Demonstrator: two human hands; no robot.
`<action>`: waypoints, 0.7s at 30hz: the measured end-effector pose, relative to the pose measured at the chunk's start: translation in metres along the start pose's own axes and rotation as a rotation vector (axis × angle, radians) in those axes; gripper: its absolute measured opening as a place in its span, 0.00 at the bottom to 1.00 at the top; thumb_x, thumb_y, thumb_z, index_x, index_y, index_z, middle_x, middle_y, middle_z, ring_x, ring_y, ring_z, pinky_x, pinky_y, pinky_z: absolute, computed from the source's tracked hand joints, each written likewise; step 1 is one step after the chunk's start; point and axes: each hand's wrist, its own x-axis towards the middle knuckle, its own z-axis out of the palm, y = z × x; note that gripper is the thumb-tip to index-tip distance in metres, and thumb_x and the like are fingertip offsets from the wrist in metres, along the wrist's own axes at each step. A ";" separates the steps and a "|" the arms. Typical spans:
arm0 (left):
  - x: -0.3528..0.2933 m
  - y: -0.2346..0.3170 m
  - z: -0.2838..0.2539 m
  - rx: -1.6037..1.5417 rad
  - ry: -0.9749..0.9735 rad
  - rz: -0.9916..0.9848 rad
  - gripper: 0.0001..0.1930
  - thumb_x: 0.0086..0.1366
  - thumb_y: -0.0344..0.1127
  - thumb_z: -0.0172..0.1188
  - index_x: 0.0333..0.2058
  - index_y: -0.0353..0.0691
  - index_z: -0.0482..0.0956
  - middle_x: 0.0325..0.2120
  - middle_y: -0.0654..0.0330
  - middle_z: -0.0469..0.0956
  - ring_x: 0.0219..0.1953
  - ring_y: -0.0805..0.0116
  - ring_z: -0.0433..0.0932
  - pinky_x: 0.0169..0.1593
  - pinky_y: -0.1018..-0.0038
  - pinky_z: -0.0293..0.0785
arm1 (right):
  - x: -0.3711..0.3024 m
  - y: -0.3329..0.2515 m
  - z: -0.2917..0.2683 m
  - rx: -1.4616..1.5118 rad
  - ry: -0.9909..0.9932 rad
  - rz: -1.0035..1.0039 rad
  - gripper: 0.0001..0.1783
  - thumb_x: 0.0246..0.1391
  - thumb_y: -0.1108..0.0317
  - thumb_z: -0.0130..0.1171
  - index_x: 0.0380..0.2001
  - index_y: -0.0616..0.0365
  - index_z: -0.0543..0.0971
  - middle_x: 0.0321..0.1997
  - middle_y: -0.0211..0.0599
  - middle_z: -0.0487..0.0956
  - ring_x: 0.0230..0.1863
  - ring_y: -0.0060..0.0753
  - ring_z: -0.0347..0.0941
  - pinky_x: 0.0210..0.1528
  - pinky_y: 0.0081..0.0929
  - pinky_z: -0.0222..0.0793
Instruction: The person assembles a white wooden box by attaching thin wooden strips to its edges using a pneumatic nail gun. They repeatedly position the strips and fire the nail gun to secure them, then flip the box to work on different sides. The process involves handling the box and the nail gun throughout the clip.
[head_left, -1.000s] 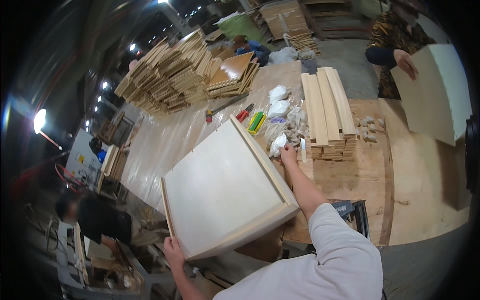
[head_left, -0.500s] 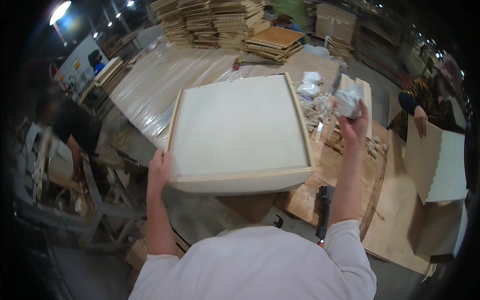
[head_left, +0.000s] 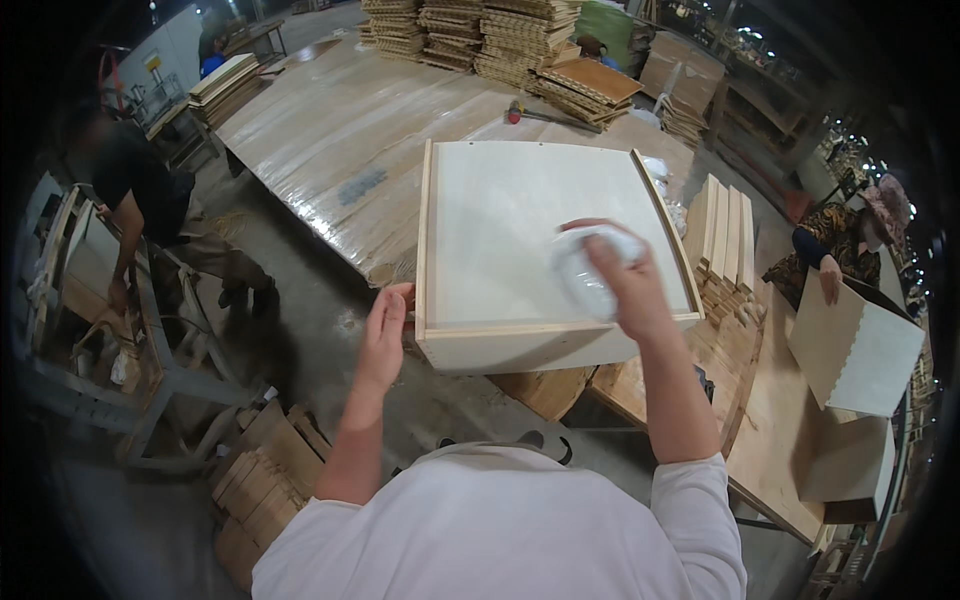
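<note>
A pale wooden drawer [head_left: 500, 220] lies bottom up before me, its flat panel framed by raised wooden edges. My left hand [head_left: 380, 335] is at its near left corner, thumb up along the side, some fingers hidden by the drawer. My right hand [head_left: 632, 285] is closed on a white plastic-wrapped packet [head_left: 585, 275], low over the right part of the panel. Motion smears the packet; whether it touches the panel I cannot tell.
Behind the drawer stretches a large film-covered table [head_left: 310, 150] with a hammer [head_left: 550, 118] and stacked wooden panels [head_left: 525, 40]. Wood strips [head_left: 722, 235] lie at right. A person [head_left: 850, 235] handles a box [head_left: 860, 345] there; another person [head_left: 150, 200] works at left. Wood pieces [head_left: 265, 470] stand lower left.
My right hand has brought the packet leftward and down over the drawer. In view, the drawer and my left hand sit farther right, and the whole scene has shifted too.
</note>
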 end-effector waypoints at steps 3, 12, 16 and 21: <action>-0.015 -0.018 0.004 0.041 -0.049 0.168 0.22 0.72 0.43 0.43 0.57 0.35 0.63 0.50 0.55 0.70 0.51 0.69 0.68 0.55 0.73 0.64 | 0.011 0.006 0.045 -0.427 -0.191 -0.085 0.12 0.54 0.64 0.63 0.38 0.59 0.80 0.27 0.31 0.80 0.28 0.16 0.72 0.30 0.20 0.69; -0.022 -0.032 -0.001 0.405 -0.208 0.354 0.41 0.61 0.43 0.57 0.64 0.29 0.45 0.58 0.39 0.59 0.59 0.43 0.61 0.61 0.59 0.56 | 0.029 0.005 0.087 -1.026 -0.484 -0.206 0.18 0.49 0.54 0.65 0.32 0.59 0.81 0.16 0.40 0.77 0.18 0.36 0.74 0.25 0.29 0.69; -0.019 -0.046 -0.001 0.460 -0.212 0.330 0.43 0.61 0.46 0.57 0.64 0.29 0.43 0.58 0.39 0.59 0.58 0.42 0.61 0.61 0.57 0.56 | 0.033 0.008 0.094 -1.089 -0.498 -0.263 0.17 0.49 0.54 0.65 0.30 0.59 0.81 0.17 0.42 0.77 0.20 0.42 0.75 0.25 0.32 0.69; -0.017 -0.052 0.002 0.456 -0.223 0.294 0.44 0.61 0.48 0.57 0.64 0.29 0.42 0.58 0.39 0.59 0.58 0.41 0.61 0.60 0.57 0.57 | 0.045 0.011 0.100 -1.172 -0.440 -0.289 0.16 0.49 0.55 0.64 0.29 0.58 0.81 0.16 0.41 0.77 0.19 0.43 0.74 0.25 0.32 0.69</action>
